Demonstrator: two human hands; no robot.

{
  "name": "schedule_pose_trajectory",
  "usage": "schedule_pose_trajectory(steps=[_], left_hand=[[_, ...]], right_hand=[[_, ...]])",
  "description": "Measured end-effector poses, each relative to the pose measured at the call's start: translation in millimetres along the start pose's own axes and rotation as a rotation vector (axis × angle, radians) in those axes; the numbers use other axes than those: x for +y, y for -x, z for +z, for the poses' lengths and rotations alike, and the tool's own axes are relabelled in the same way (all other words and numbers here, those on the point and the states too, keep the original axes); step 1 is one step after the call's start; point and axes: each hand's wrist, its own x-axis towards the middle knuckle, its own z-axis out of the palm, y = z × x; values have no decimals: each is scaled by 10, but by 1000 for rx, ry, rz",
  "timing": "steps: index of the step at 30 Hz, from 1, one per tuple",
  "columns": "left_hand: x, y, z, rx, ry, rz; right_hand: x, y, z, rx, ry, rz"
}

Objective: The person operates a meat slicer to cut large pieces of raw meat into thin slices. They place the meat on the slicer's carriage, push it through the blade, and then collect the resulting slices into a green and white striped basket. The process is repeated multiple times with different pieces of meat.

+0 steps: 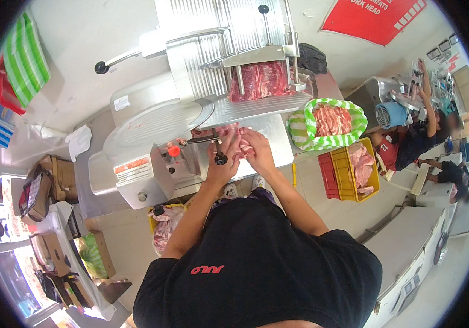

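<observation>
Below the blade of a metal meat slicer (201, 115), my left hand (223, 162) and my right hand (261, 153) are cupped around thin slices of raw meat (243, 146). The slices lie on the slicer's pale receiving surface (277, 131). A black knob (220, 158) on the slicer partly covers my left hand. Behind my hands, a block of red, marbled meat (259, 80) sits on the carriage, beneath the ridged metal pusher. At my right stands a green-and-white striped plastic bag (300, 137), open at the top and filled with sliced meat (333, 120).
A yellow crate (343, 180) with meat chunks stands right of the table, beside a red crate (327, 170). Another container of meat (167, 227) is by my left arm. The carriage handle (102, 67) juts out left. Two people (413, 139) are farther right.
</observation>
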Motion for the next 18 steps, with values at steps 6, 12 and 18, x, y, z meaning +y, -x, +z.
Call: schedule_pose_trajectory(steps=[6, 12, 18], left_hand=[[-13, -45, 59, -28, 1, 20], [-25, -68, 134, 11, 88, -12], [-18, -32, 81, -73, 28, -30]], right_hand=[[36, 9, 22, 34, -116, -15], [170, 123, 161, 179, -136, 199], [164, 79, 124, 189, -84, 84]])
